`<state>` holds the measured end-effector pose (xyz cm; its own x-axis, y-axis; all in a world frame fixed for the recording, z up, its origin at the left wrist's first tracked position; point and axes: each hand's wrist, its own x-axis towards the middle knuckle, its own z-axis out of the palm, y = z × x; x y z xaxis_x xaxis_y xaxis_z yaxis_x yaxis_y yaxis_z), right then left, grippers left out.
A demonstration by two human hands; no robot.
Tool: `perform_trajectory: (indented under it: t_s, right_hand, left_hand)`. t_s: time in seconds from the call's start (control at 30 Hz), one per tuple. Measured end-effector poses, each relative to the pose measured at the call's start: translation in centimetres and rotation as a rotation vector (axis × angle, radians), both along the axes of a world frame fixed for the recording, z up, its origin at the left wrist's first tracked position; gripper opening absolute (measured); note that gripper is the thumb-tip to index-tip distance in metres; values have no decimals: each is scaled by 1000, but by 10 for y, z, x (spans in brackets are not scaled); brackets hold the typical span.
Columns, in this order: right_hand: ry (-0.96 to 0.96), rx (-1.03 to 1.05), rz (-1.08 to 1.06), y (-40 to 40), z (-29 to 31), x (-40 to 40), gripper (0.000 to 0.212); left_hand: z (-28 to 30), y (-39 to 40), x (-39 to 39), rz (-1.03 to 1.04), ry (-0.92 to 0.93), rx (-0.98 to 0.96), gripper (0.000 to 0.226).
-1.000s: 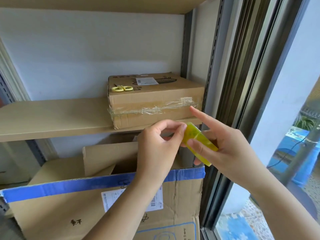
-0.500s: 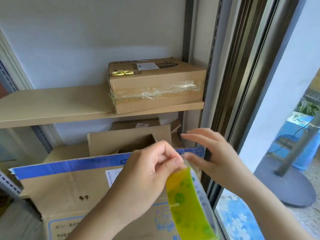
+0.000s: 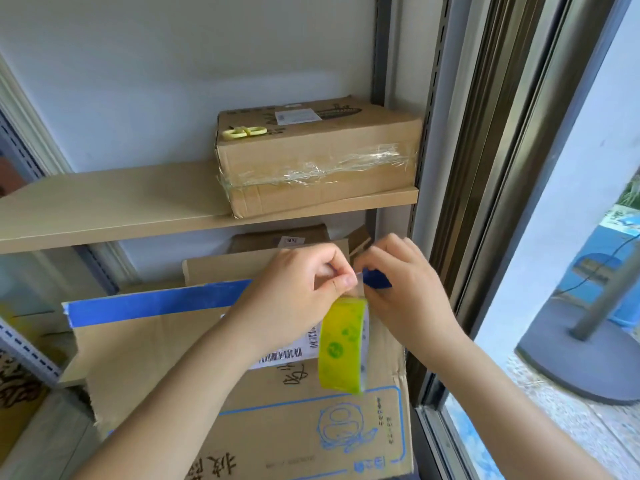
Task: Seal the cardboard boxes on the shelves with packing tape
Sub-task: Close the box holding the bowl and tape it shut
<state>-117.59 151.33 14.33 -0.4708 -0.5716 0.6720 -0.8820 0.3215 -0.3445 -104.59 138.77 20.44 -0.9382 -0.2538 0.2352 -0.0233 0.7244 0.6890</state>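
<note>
Here, wooden shelf [image 3: 114, 206] against pale wall [image 3: 173, 81], window frame [image 3: 485, 168] right

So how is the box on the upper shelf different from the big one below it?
The upper box is shut, its flaps down; the lower box stands open, a flap raised at the back. The upper box is smaller and flatter; the lower box looks much bigger. Clear tape crosses the upper box's front; a blue strip runs along the lower box's top edge. Both are brown cardboard with white labels.
</note>
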Motion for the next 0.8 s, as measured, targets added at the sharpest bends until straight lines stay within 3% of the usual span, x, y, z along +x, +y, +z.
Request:
perform_trajectory:
  t_s: [0.1, 0.23, 0.3, 0.37, 0.5, 0.63, 0.8]
  right_hand:
    - [-93, -146, -19, 7, -7, 8, 11]
    - [-498, -365, 0, 15, -1, 38, 15]
    - [-492, -419, -64, 16, -4, 53, 21]
    - [-455, -430, -50, 21, -7, 64, 28]
    - [-560, -318, 101, 25, -15, 83, 51]
    - [-638, -264, 144, 26, -18, 86, 41]
    - [-723, -281, 222, 33, -4, 86, 42]
  left_hand:
    - [-1, -5, -12, 12, 2, -64, 13]
    - [-8, -8, -21, 69, 90, -80, 12]
    - [-11, -9, -24, 110, 137, -90, 11]
    - [-12, -12, -27, 128, 118, -39, 12]
    - [-9, -19, -33, 114, 14, 142, 15]
    - [0, -19, -38, 130, -68, 154, 14]
    - [10, -22, -44, 174, -176, 326, 9]
